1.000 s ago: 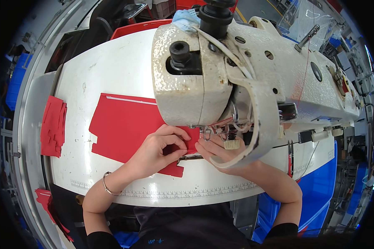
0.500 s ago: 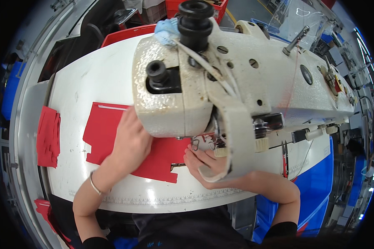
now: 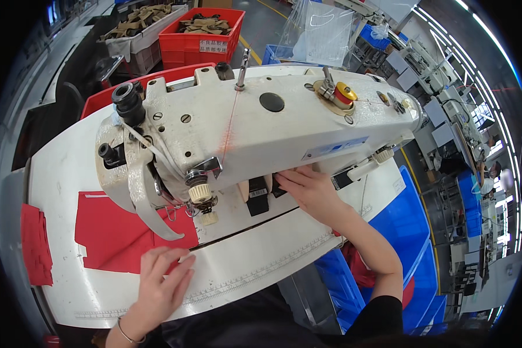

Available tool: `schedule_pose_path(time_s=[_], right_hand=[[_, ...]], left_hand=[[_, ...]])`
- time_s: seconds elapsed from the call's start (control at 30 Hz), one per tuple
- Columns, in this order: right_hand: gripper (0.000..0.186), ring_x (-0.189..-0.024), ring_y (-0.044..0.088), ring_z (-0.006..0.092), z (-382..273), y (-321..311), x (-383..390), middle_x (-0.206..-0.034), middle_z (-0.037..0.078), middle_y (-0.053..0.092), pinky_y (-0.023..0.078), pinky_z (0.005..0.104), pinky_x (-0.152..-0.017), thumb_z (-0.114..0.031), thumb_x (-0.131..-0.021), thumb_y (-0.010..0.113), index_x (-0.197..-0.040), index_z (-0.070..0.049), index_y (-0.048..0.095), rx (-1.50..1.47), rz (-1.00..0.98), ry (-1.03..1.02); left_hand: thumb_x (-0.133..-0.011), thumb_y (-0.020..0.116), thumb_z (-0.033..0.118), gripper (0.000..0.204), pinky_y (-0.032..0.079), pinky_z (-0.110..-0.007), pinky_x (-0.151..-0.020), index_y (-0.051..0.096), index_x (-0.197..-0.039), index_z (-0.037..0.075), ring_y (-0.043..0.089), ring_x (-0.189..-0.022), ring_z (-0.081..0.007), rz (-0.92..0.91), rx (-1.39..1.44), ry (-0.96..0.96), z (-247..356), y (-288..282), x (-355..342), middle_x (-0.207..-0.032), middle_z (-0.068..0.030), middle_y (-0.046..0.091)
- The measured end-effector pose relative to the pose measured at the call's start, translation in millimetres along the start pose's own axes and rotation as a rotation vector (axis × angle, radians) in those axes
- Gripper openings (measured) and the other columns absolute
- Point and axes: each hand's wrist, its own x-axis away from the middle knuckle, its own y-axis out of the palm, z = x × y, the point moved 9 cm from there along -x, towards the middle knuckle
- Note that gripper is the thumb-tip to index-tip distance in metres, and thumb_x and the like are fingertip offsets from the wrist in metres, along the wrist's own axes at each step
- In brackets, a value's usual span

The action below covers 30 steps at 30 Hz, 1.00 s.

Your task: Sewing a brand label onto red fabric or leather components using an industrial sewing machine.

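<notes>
My left hand [image 3: 162, 278], fingers loosely bent and apart with nothing held, is at the lower edge of a red cloth piece [image 3: 119, 223]. The cloth lies flat on the white tabletop [image 3: 64, 162], partly under the needle end of the sewing machine [image 3: 214, 122]. My right hand [image 3: 316, 200] reaches beneath the machine's arm, its fingers curled in beside black pieces [image 3: 258, 197] with small labels; what its fingertips hold, if anything, is hidden. A stack of red cloth pieces [image 3: 36, 243] rests at the far left.
Blue bins [image 3: 403, 223] with red material stand below the table's right edge. Behind the table are a red crate of khaki pieces [image 3: 171, 49] and a pale crate [image 3: 142, 61]. Farther right, a person [image 3: 487, 180] sits among other machines.
The view has swung toward the machine's right side. My left hand has come down from the machine head to the cloth's lower edge. My right hand has moved from the needle area rightward beneath the arm.
</notes>
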Motion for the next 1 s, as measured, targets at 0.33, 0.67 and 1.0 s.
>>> schedule_pose_path(time_s=[0.33,0.67,1.0], right_hand=[[0.008,-0.067,0.062,0.0233,33,5,1,-0.083,0.01,0.067,0.05,0.0323,-0.062,-0.006,-0.078,0.067,-0.079,0.001,0.065,-0.389,-0.027,0.374],[0.029,-0.07,0.061,0.0142,-164,-42,35,-0.109,0.015,0.065,0.051,0.0252,-0.06,-0.009,-0.072,0.067,-0.098,0.005,0.064,-0.388,0.235,-0.354],[0.025,-0.075,0.057,0.017,-33,23,-12,-0.099,0.006,0.067,0.051,0.0293,-0.057,-0.007,-0.068,0.066,-0.092,-0.001,0.065,0.07,0.056,-0.091]], left_hand=[[-0.085,0.057,0.002,0.021,0.046,-0.033,-0.084,0.067,-0.103,0.002,0.055,-0.101,-0.0254,-0.115,0.724,-0.188,41,47,24,-0.112,-0.0102,0.061],[-0.102,0.036,0.024,0.039,0.047,-0.026,-0.08,0.039,-0.132,0.0,0.06,-0.089,-0.0206,0.178,1.831,-1.016,36,103,12,-0.102,-0.019,0.062],[-0.101,0.037,0.022,0.022,0.038,-0.025,-0.05,0.047,-0.101,0.002,0.043,-0.053,-0.0122,0.104,1.875,-0.894,10,98,34,-0.072,-0.011,0.053]])
